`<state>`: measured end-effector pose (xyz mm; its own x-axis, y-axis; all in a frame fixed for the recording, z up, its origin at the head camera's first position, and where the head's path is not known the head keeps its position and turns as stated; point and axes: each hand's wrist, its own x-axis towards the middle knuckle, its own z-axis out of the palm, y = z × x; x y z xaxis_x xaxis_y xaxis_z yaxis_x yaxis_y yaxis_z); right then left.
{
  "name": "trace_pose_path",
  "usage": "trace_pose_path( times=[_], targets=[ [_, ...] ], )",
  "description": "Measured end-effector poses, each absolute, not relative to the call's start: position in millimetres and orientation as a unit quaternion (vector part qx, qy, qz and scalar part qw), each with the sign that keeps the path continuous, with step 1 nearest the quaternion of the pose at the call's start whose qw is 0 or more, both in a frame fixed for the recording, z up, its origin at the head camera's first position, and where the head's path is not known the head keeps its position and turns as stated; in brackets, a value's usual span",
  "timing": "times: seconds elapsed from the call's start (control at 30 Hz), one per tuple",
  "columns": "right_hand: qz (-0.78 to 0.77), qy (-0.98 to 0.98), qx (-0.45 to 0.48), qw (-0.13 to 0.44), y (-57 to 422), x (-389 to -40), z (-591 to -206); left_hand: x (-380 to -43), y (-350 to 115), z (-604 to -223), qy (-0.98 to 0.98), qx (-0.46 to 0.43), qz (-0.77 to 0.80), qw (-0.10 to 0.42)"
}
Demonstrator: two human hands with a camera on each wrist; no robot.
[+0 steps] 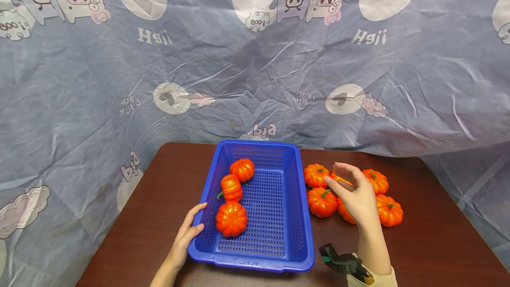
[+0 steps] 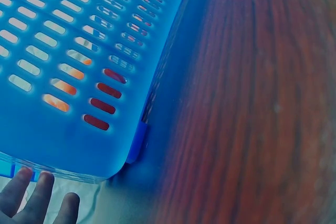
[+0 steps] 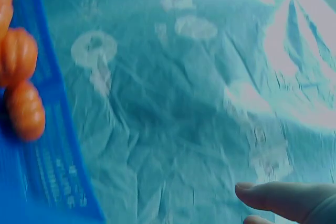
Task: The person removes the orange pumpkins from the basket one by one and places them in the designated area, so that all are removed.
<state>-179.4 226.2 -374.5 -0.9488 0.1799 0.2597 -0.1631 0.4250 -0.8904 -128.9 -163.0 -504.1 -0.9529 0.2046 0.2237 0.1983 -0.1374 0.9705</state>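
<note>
A blue plastic basket (image 1: 264, 207) with slotted walls holds three small orange pumpkins, one of them a front pumpkin (image 1: 231, 219) with its ribbed face up. My left hand (image 1: 181, 238) rests its fingertips on the basket's left rim; in the left wrist view its extended fingers (image 2: 38, 195) meet the rim's edge. Over a group of several pumpkins on the right, my right hand (image 1: 356, 194) hangs with thumb and fingers spread apart, holding nothing. It partly covers the middle pumpkins. Closest to its thumb are a back pumpkin (image 1: 316, 175) and a stemmed pumpkin (image 1: 322, 202).
Everything stands on a dark brown wooden table (image 1: 159, 189). A grey-blue printed sheet (image 1: 247, 65) hangs behind and beside it. On the right wrist sits a black device (image 1: 340, 262). Outer pumpkins (image 1: 389, 211) lie to the right of the right hand.
</note>
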Motion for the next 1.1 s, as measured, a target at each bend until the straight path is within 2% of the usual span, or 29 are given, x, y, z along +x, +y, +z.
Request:
trace_pose_path(
  times=[0.23,0.67,1.1],
  targets=[
    [0.549,-0.818,0.091,0.144,186.3,-195.5,-352.5,-129.7,-163.9,-505.2,0.653,0.156,0.741,0.003],
    [0.550,-0.812,0.165,0.098,121.5,-209.0,-317.9,-131.2,-163.3,-507.9,0.654,0.160,0.739,0.002],
    [0.561,-0.793,0.222,0.078,74.6,-232.2,-342.0,-131.2,-164.5,-507.3,0.654,0.164,0.739,-0.002]
  ],
)
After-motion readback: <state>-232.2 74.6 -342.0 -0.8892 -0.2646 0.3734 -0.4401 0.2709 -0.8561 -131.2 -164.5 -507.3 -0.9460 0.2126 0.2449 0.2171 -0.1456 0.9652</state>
